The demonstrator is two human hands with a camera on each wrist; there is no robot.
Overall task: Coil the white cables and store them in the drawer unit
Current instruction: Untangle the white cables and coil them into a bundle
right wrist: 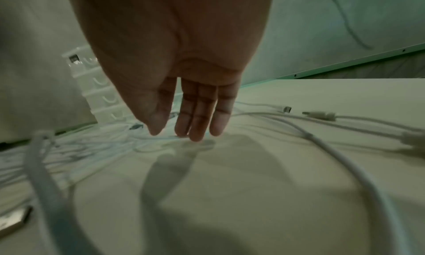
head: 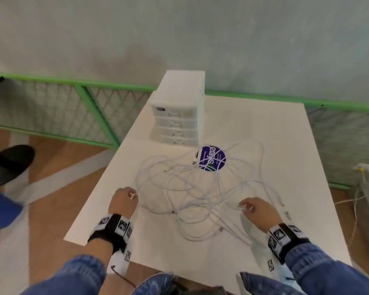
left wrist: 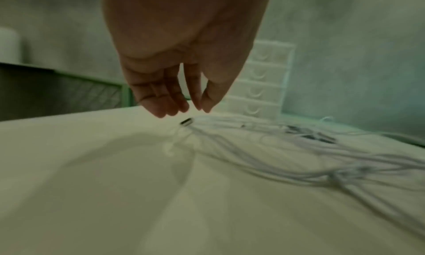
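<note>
From here I can't separate the tangled white cables between my hands, and blur hides their ends.

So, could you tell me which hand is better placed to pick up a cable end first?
Probably the left hand: its open fingers hang just above a metal-tipped connector at the tangle's edge. The right hand hovers open over bare table, its nearest plugs lying off to the side.
</note>
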